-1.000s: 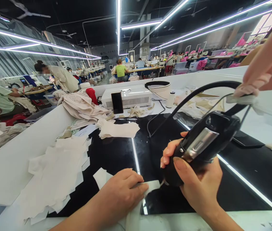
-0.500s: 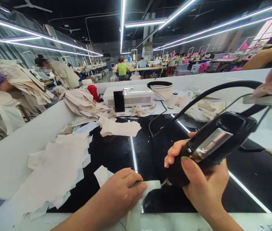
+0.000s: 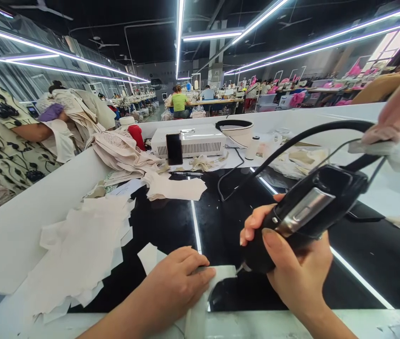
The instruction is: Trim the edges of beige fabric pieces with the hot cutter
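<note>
My right hand grips a black handheld cutting tool with a metal plate on its side and a thick black cable arching away to the back. Its tip touches the edge of a pale fabric strip lying on the glossy black table. My left hand lies flat on that strip, fingers closed over it, pressing it down just left of the tool's tip.
A heap of cut pale fabric pieces lies at left, more fabric behind it. A white machine box with a phone leaning on it stands at the back. Another person's hand holds cloth at right. A person in a patterned shirt passes at left.
The tool and my hands have barely shifted. At left, a person carrying pale cloth has moved along the aisle and a patterned shirt now fills the left edge.
</note>
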The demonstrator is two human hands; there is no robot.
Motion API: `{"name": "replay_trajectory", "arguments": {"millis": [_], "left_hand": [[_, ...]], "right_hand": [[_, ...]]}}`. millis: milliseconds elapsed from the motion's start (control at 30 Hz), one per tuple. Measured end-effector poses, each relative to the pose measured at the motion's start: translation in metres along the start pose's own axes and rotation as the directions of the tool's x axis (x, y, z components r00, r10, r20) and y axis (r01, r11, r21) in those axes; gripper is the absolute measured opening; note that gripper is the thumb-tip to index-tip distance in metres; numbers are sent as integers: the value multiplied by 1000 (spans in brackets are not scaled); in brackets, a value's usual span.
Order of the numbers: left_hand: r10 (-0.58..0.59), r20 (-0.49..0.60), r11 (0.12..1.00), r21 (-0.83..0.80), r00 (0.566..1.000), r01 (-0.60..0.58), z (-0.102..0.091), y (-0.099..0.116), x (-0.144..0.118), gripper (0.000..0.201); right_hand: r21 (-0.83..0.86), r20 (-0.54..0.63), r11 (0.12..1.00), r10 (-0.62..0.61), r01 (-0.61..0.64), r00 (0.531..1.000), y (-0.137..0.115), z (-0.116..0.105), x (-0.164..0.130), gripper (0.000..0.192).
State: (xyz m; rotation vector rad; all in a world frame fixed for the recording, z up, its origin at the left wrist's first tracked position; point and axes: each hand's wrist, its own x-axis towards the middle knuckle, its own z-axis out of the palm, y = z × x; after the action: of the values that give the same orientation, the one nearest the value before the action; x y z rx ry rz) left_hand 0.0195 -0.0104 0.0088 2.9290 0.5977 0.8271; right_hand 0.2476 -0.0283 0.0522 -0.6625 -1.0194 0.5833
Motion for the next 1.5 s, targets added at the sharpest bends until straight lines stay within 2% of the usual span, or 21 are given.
{"name": "replay_trajectory", "arguments": {"millis": [200,433,933,1133,1267,1400,1500], "left_hand": [[-4,3,1000,4,1000,4,-1,2,-2,19],[0,13,1000,23,1000,0,1,5,-1,19],[-2,-2,1000,-12,1000,2,2,10,1,20],[-11,29,1000,-23,1000,12,1,7,-3,20],[-13,19,1000,-24,1000,13,2,6,-4,21],[-7,11,1000,-13,1000,7,0,5,-2,22],[-13,21,1000,-21,1000,13,-1,4,-1,23]], "right_hand": [[39,-24,999,3,-2,1000,3,11,1,42],[49,10,999,15,-15,1000,8,23,1,31],[41,24,999,-1,0,1000,7,22,-1,28],[47,-7,999,-11,12,1000,8,10,1,39],[34,-11,999,-7,8,1000,8,8,0,38],[-1,-17,1000,-5,5,1000,8,10,2,28],[22,-22,1000,-2,2,1000,6,12,4,33]]}}
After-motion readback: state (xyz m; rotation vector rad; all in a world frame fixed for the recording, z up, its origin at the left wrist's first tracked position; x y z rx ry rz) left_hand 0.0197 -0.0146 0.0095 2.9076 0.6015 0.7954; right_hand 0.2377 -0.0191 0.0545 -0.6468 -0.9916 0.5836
